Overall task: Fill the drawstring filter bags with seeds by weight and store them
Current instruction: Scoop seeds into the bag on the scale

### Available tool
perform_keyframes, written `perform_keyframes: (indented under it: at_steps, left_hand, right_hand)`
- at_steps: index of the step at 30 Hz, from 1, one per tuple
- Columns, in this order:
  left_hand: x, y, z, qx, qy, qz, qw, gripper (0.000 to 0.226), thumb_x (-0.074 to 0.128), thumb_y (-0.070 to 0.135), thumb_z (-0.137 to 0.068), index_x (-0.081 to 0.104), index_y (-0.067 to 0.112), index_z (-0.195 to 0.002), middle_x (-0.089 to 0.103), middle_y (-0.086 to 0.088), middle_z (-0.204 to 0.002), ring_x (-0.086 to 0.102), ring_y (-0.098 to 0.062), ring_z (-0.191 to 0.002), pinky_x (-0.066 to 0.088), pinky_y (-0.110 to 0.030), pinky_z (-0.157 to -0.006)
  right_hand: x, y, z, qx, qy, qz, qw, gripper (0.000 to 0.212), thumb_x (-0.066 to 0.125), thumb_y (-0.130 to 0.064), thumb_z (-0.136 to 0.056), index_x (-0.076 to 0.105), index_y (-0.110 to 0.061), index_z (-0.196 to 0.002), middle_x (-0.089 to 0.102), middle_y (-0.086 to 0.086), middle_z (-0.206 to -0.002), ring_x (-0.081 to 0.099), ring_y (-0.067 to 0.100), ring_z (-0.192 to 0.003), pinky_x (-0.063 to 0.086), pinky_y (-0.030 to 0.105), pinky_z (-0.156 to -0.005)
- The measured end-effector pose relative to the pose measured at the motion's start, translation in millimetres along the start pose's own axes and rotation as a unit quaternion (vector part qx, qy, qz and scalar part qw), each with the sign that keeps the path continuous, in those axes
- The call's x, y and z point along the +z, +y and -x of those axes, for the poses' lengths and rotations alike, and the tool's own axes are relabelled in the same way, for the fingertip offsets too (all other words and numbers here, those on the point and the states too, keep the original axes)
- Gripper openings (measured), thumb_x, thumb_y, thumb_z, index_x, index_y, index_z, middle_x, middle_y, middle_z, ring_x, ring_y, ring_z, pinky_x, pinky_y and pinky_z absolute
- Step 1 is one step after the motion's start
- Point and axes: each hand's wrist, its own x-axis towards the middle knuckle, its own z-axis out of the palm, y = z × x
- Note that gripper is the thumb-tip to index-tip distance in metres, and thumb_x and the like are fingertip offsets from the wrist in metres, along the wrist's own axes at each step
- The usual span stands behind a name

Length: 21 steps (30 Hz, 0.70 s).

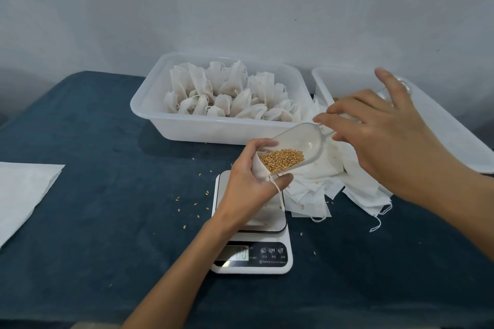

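Dark blue cloth covers the table (93,222). At centre, above the scale (251,246), the left hand (248,184) pinches a soft, limp filter bag (260,169) open by its rim; best held there, since it looks likely to collapse. At two o'clock, the right hand (385,128) pinches the rigid clear scoop (296,149) by its handle, tipping light, spill-prone seeds (282,159).

The left hand (248,181) holds a little bag (260,168) open, right above the scale (252,224). The scoop (296,147) tips into the bag's mouth, with seeds (282,160) lying in it. The right hand (379,125) holds the scoop's handle, to the right of the bag. Behind the bag sits a tub (187,125) of filled bags (227,93). Flat empty bags (320,184) lie just right of it, below the scoop. A second tub (454,136) sits behind the right hand.
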Motion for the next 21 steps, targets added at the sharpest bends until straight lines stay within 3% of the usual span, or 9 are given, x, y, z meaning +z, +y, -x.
perform_keyframes:
  at_steps: [4,8,15,21]
  left_hand:
    - [-4.5,1.7,1.7,-0.005,-0.005,0.008,1.0,0.055,0.084,0.02,-0.075,0.061,0.033,-0.122,0.063,0.027,-0.119,0.06,0.002,-0.118,0.043,-0.007,-0.092]
    - [-7.4,2.0,2.1,-0.015,-0.009,0.017,1.0,0.058,0.085,0.023,-0.074,0.06,0.036,-0.124,0.064,0.019,-0.123,0.064,-0.009,-0.119,0.052,-0.023,-0.099]
    - [-10.7,2.6,-0.2,-0.02,-0.01,0.034,0.999,0.061,0.088,0.018,-0.076,0.058,0.028,-0.129,0.064,0.013,-0.127,0.067,-0.012,-0.117,0.052,-0.018,-0.093]
    - [-9.7,1.8,0.4,-0.017,-0.022,0.012,1.0,0.059,0.087,0.023,-0.077,0.058,0.035,-0.127,0.064,0.02,-0.125,0.064,-0.008,-0.119,0.051,-0.023,-0.1]
  right_hand:
    - [-1.0,-0.3,-1.3,0.004,-0.006,0.005,1.0,0.061,0.079,0.013,-0.064,0.068,-0.011,-0.12,0.066,0.008,-0.107,0.061,0.035,-0.099,0.022,0.067,-0.115]
    - [-1.2,-0.7,-1.3,0.007,-0.006,0.003,1.0,0.063,0.079,0.014,-0.063,0.069,-0.011,-0.121,0.066,0.008,-0.108,0.061,0.034,-0.1,0.022,0.068,-0.115]
    - [-0.6,-1.6,-4.8,0.004,0.001,0.005,1.0,0.062,0.078,0.014,-0.066,0.069,-0.01,-0.122,0.065,0.009,-0.108,0.06,0.034,-0.101,0.021,0.069,-0.114]
    - [0.5,-2.3,-6.4,0.003,0.006,0.006,1.0,0.061,0.077,0.016,-0.066,0.069,-0.01,-0.121,0.066,0.009,-0.107,0.061,0.035,-0.1,0.022,0.069,-0.114]
